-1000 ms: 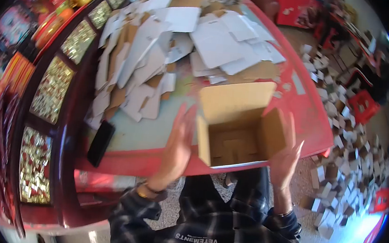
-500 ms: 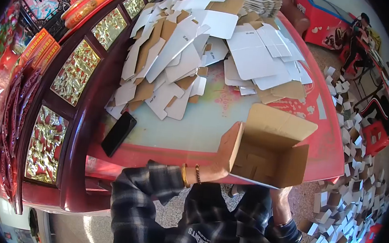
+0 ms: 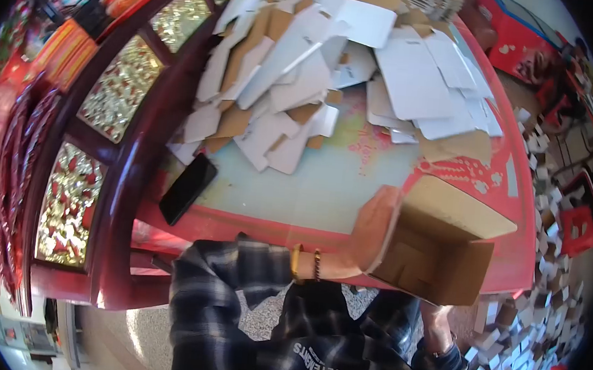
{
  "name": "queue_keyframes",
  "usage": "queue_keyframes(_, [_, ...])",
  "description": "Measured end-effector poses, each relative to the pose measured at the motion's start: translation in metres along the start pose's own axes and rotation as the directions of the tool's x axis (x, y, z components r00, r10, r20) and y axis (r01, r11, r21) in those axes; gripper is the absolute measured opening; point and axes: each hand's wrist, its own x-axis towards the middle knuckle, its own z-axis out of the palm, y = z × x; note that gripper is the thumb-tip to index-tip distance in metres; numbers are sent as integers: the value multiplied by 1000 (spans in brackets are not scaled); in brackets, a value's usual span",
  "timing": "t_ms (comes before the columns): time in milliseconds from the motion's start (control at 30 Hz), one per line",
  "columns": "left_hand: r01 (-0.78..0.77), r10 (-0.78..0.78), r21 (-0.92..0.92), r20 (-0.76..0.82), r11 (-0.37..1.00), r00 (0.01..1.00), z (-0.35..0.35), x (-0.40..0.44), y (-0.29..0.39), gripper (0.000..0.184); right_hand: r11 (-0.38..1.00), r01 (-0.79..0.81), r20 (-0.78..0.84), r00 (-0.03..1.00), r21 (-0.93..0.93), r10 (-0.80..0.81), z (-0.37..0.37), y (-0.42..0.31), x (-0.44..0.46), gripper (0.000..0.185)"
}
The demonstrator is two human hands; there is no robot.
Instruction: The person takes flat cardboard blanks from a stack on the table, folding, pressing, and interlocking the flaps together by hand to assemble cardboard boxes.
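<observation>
An open cardboard box (image 3: 438, 257), brown inside with one flap raised at the back, is held over the near right edge of the table. My left hand (image 3: 376, 224) lies along its left wall, fingers together and pointing away from me. From below, my right hand (image 3: 437, 323) grips the bottom near side; its fingers are mostly hidden behind the box. Beyond the box, flat white and brown carton blanks (image 3: 419, 76) lie in loose, overlapping heaps. A black phone (image 3: 189, 188) rests on the table to the left of my left hand.
The red-edged table (image 3: 236, 225) has a dark carved wooden panel with gold insets (image 3: 68, 211) along its left. Many small boxes (image 3: 540, 298) cover the floor at right, beside a red stool (image 3: 578, 229). A person (image 3: 582, 69) sits at the far right.
The box and both hands have shifted right in the view, and the box is slightly tilted. The whole scene has also shifted as the head moved. Both hands stay on the box.
</observation>
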Motion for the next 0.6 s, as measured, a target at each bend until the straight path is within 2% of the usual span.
queue_keyframes(67, [59,-54,-77,69,995,996,-6,-11,-1,24,991,-127,66,990,40,124,-8,-8,-11,35])
queue_keyframes(133, [127,-111,-136,123,982,986,-11,-18,-3,24,976,-199,192,958,-86,212,-14,-23,-9,39])
queue_keyframes(200, [186,-162,-173,146,967,976,-12,-21,-7,24,975,-111,113,985,-192,134,-4,-16,-12,43])
queue_keyframes(267, [227,-198,-218,148,949,969,-10,-18,-11,24,988,-16,-27,1000,-154,12,12,-15,-5,47])
queue_keyframes(300, [240,-210,-243,144,940,967,-8,-13,-12,24,999,-32,-41,999,-42,30,13,-34,11,49])
queue_keyframes(400, [261,-231,-273,137,926,963,-6,-3,-13,24,976,-27,100,995,217,6,1,-59,29,52])
queue_keyframes(500, [269,-238,-273,141,924,961,-5,-3,-14,24,999,35,74,997,-19,-34,5,-52,31,58])
queue_keyframes(533, [269,-237,-272,143,924,961,-5,-4,-15,24,993,98,55,994,-73,-94,7,-58,37,60])
queue_keyframes(600, [266,-235,-272,142,925,962,-4,-6,-17,24,1000,-3,81,997,-11,4,4,-72,49,63])
